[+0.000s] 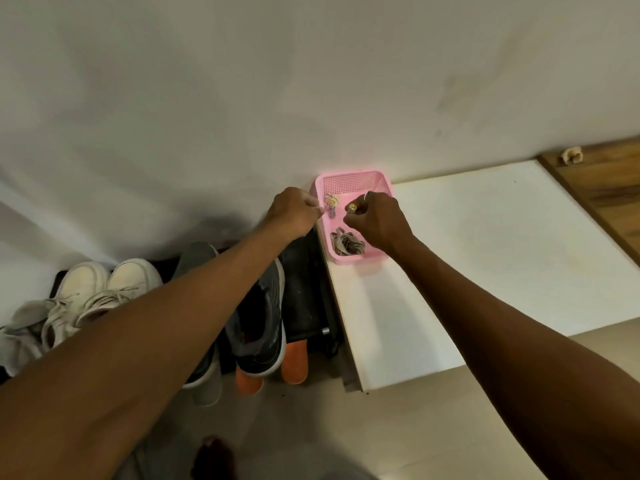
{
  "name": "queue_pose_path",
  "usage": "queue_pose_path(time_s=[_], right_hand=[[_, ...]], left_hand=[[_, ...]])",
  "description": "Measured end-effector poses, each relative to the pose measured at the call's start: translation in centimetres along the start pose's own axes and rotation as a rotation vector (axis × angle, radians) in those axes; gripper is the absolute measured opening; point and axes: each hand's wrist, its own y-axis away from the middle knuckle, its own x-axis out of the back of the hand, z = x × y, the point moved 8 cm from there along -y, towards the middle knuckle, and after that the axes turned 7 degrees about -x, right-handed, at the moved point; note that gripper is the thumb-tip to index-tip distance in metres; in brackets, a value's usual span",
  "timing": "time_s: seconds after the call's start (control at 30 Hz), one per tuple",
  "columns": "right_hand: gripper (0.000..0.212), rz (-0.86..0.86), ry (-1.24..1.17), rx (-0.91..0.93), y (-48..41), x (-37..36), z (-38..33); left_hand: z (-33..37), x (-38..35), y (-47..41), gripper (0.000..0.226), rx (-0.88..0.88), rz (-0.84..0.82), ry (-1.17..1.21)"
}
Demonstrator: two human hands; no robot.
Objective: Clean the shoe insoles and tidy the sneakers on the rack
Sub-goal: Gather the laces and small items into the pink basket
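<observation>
Pink plastic basket (353,183) on the white shelf (485,258): right hand (375,220) pinches a small brass-coloured cap (352,207); left hand (294,213) is curled, grasp unclear. Orange insoles (294,362) wait beside the grey sneakers (259,334) on the rack; lift items straight out.

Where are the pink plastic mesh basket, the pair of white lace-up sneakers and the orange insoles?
Pink plastic mesh basket (351,183): head view, back wall.
Pair of white lace-up sneakers (133,277): head view, right shoe's toe.
Orange insoles (294,363): head view, right insole's heel.
</observation>
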Motion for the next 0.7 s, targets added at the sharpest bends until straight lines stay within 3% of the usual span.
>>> queue_pose_path(time_s=[0.17, 0.37, 0.7], right_hand=[[0.013, -0.004, 0.010, -0.022, -1.5, -1.4, 0.1], [0.026, 0.041, 0.078, -0.009, -2.4, -2.9, 0.1], [0.027, 0.044, 0.172, -0.002, -2.3, -3.6, 0.6]], left_hand=[[-1.8, -1.1, 0.9, 0.025, 0.119, 0.003, 0.183], [-2.3, -2.4, 1.5, 0.026, 0.193, 0.001, 0.245], [-2.8, -3.5, 2.5, 0.022, 0.339, 0.005, 0.452]])
